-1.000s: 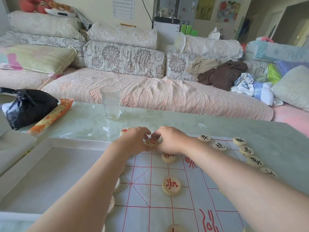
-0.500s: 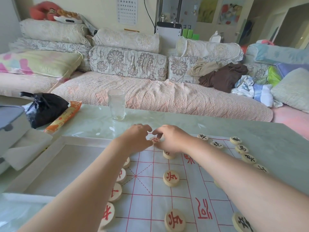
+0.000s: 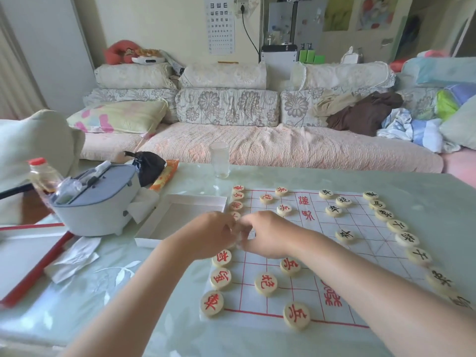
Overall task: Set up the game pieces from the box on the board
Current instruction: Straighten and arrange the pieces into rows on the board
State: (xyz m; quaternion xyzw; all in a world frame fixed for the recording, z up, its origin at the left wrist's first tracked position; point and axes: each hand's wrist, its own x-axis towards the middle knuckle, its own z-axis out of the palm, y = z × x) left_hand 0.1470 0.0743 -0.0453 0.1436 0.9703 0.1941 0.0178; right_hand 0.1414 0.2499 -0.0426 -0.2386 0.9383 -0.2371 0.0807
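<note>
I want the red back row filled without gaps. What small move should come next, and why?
Probably set the blurred pale thing between the left hand and right hand down on the left edge line of the board. The red pieces line that edge both beyond and nearer than the hands, so any gap would lie right there.

Left hand (image 3: pixel 211 235), right hand (image 3: pixel 268 234), curled fingertips together

Red-lettered pieces (image 3: pixel 266 283): thirteen showing, one partly hidden. Black-lettered pieces (image 3: pixel 345 235): twelve, last one cut by frame edge. Board (image 3: pixel 365 243): one. Box (image 3: pixel 195 198): one. Glass (image 3: pixel 219 161): one. Bottle (image 3: pixel 42 173): one.
</note>
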